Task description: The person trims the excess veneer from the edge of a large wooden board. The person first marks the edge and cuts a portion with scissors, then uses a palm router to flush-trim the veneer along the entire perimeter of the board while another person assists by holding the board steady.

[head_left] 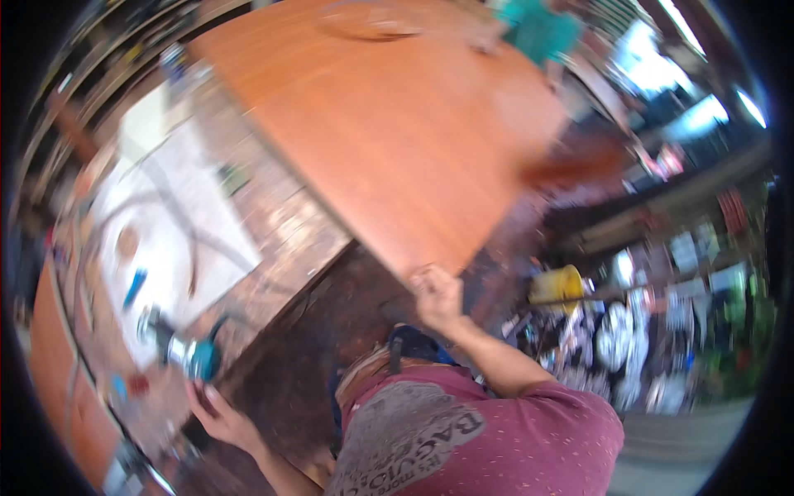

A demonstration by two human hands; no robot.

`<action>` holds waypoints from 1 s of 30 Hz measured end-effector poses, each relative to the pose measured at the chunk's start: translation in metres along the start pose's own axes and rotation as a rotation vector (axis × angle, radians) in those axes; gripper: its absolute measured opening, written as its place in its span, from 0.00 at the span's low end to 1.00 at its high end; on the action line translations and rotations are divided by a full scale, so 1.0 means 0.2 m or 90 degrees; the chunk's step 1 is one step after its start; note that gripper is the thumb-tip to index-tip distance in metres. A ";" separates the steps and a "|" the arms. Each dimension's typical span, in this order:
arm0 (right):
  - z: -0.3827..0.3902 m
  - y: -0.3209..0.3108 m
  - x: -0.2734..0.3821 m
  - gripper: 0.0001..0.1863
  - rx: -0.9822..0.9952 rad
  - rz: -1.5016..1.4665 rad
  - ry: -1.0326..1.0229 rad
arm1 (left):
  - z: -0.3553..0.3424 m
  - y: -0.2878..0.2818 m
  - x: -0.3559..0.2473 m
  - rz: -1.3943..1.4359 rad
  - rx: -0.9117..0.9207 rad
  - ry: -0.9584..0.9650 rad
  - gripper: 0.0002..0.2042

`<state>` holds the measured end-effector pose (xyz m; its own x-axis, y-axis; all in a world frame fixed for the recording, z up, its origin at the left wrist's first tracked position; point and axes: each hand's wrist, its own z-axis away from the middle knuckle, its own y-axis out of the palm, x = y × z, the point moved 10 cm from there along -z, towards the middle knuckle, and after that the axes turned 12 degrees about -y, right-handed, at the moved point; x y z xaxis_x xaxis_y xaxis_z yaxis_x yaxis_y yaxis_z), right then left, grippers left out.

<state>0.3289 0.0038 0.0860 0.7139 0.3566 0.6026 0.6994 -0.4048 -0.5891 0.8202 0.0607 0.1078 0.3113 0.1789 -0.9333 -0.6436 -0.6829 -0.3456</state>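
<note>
A large orange wood-grain panel [389,140] spans the upper middle. My right hand [438,302] has its fingers closed on the panel's near corner. Lower left, my left hand [217,415] is curled round something small and dark that I cannot make out, just below a teal and silver power tool [186,347] with a dark cord. The tool sits by a white sheet [198,223] on a worn wooden workbench [294,231], near a blue object [135,287]. The picture is blurred.
Another person in a teal shirt [533,29] stands at the panel's far right edge. Shelves [99,54] line the upper left; an orange board [66,388] is at far left. A yellow bucket [554,289] and clutter sit right, beside dark floor [339,310].
</note>
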 end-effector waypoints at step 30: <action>0.42 -0.48 -1.13 0.34 -0.740 -0.240 0.400 | 1.07 2.87 -0.73 -0.466 0.513 0.688 0.35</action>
<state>0.1035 0.0317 -0.0396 0.1354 0.2893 0.9476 0.1928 -0.9458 0.2612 0.2546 -0.2055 0.0252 0.8329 -0.5330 -0.1488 -0.2126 -0.0599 -0.9753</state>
